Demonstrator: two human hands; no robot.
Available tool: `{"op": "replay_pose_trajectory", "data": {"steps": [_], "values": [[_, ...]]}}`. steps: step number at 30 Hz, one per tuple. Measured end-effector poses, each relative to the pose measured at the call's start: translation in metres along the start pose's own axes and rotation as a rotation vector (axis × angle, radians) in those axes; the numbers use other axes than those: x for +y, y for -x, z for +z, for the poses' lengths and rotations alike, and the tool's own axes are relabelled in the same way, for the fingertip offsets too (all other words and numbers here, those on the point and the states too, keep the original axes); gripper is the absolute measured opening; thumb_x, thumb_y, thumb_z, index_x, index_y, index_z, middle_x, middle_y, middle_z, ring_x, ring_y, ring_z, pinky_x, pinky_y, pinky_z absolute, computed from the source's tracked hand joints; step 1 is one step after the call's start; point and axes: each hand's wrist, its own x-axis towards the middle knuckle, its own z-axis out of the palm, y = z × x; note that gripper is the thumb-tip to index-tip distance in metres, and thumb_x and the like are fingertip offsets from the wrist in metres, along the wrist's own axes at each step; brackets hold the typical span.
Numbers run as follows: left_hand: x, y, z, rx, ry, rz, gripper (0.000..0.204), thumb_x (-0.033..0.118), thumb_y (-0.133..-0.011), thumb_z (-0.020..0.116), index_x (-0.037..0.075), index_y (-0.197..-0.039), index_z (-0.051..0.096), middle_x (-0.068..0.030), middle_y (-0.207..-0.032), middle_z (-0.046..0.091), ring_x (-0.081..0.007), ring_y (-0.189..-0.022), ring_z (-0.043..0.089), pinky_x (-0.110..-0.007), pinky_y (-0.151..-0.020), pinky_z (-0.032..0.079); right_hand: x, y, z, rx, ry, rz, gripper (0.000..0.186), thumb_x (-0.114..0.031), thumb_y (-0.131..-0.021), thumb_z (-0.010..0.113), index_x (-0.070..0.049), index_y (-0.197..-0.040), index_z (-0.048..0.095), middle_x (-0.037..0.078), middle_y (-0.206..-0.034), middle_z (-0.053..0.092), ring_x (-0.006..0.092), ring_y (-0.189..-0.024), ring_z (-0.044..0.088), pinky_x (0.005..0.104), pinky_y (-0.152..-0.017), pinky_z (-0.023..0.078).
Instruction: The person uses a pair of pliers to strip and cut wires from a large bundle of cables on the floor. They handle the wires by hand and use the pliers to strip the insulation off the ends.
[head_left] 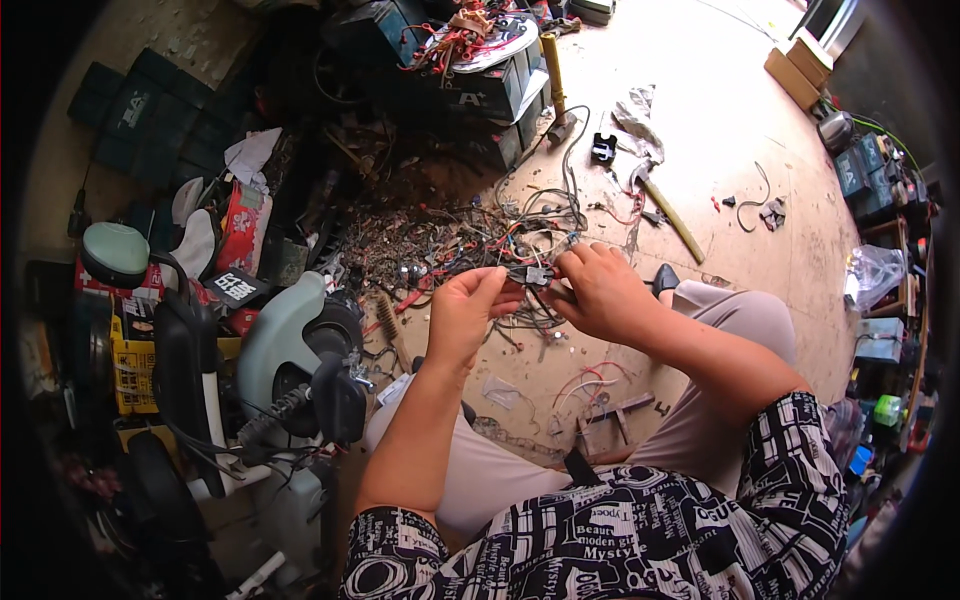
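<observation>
In front of my crossed legs, both hands meet over a heap of tangled wires (440, 245). My left hand (468, 308) pinches a dark wire with thumb and forefinger. From the other side, my right hand (603, 290) has its fingers curled round the end of a small black-and-grey piece (538, 276) that looks like a wire connector. The piece lies level between the two hands, and its exact kind is too small to tell. Black cables loop on the floor just below it. My right fingertips are partly hidden behind the hand.
A hammer (672, 220) with a yellowish handle lies beyond my right hand. Large dark batteries (480, 100) stand stacked at the back, topped with red wires. Pale green scooter parts (285, 330) crowd the left. A shelf (905, 300) with assorted items lines the right.
</observation>
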Motion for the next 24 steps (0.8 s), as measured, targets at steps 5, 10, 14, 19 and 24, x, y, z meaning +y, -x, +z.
{"op": "replay_pose_trajectory", "data": {"steps": [5, 10, 14, 19, 24], "values": [[-0.001, -0.002, 0.002, -0.004, -0.024, 0.001, 0.019, 0.013, -0.091, 0.057, -0.004, -0.097, 0.062, -0.0124, -0.088, 0.067, -0.0181, -0.077, 0.067, -0.025, -0.067, 0.055, 0.000, 0.001, -0.003, -0.019, 0.022, 0.003, 0.034, -0.036, -0.084, 0.059, -0.003, -0.087, 0.057, 0.014, -0.085, 0.056, 0.0304, -0.084, 0.055, 0.0400, -0.074, 0.044], [-0.002, -0.001, 0.005, -0.002, -0.026, -0.016, 0.019, 0.013, -0.092, 0.056, -0.005, -0.098, 0.061, -0.0126, -0.088, 0.067, -0.0182, -0.076, 0.067, -0.025, -0.067, 0.055, 0.002, 0.003, -0.001, -0.043, 0.005, 0.008, 0.035, -0.037, -0.084, 0.059, -0.002, -0.087, 0.056, 0.015, -0.085, 0.058, 0.0319, -0.082, 0.057, 0.0413, -0.073, 0.045], [-0.004, -0.001, 0.003, -0.023, 0.018, -0.038, 0.019, 0.013, -0.093, 0.055, -0.004, -0.099, 0.061, -0.0124, -0.089, 0.067, -0.0177, -0.076, 0.067, -0.026, -0.067, 0.055, 0.003, 0.002, -0.001, -0.099, -0.034, 0.033, 0.036, -0.038, -0.084, 0.059, -0.002, -0.088, 0.055, 0.015, -0.085, 0.059, 0.0325, -0.081, 0.057, 0.0419, -0.073, 0.045], [-0.004, 0.000, 0.003, -0.019, 0.050, -0.070, 0.019, 0.013, -0.093, 0.053, -0.003, -0.098, 0.061, -0.0118, -0.089, 0.067, -0.0175, -0.077, 0.067, -0.026, -0.069, 0.056, -0.002, 0.001, 0.000, -0.197, -0.105, 0.124, 0.039, -0.039, -0.084, 0.060, -0.001, -0.089, 0.054, 0.017, -0.085, 0.059, 0.0346, -0.080, 0.060, 0.0433, -0.069, 0.049], [-0.006, -0.001, 0.000, -0.051, 0.110, -0.101, 0.018, 0.014, -0.093, 0.053, -0.003, -0.097, 0.061, -0.0114, -0.088, 0.067, -0.0175, -0.077, 0.066, -0.027, -0.069, 0.056, 0.001, 0.003, 0.009, -0.210, -0.118, 0.108, 0.039, -0.038, -0.085, 0.059, 0.000, -0.088, 0.053, 0.019, -0.083, 0.060, 0.0361, -0.077, 0.061, 0.0440, -0.067, 0.049]]}}
